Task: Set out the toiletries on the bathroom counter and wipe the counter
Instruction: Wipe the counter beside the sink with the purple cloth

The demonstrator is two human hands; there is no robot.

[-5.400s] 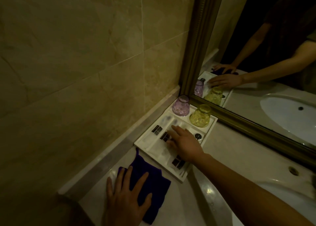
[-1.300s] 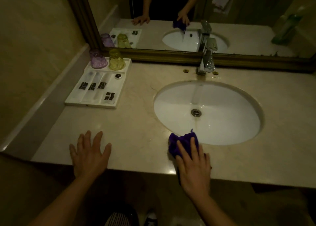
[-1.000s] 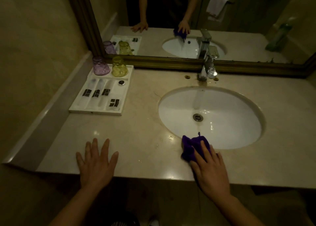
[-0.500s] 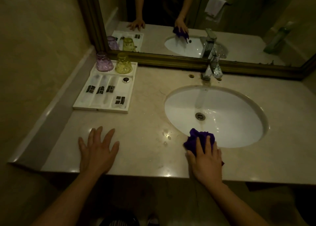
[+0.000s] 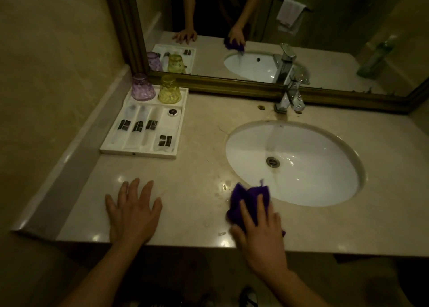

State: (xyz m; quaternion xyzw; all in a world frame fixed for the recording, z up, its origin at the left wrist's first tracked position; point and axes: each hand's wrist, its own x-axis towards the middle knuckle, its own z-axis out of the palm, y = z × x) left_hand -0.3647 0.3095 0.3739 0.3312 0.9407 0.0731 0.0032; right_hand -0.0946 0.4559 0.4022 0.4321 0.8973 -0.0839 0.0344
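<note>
White tray point(image 5: 178, 130), upper left: sachets, two inverted cups | left hand point(image 5: 133, 210) flat on counter point(image 5: 199, 130), fingers apart | right hand point(image 5: 261, 229) fingers pressing purple cloth point(image 5: 249, 198)

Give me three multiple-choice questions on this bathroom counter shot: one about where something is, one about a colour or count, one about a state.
1. Where is the tray?
A. left of the sink
B. inside the sink
C. right of the tap

2. What colours are the two cups on the tray?
A. red and blue
B. purple and yellow
C. both white

3. What is the right hand doing?
A. turning the tap
B. lifting a cup
C. pressing the cloth on the counter

Answers: 1 A, the tray sits in the counter's left back corner, with the sink to its right. 2 B, one purple cup and one yellow cup stand upside down at the tray's back. 3 C, the hand lies flat on the purple cloth by the sink's front rim, while the left hand rests flat on the counter.
</note>
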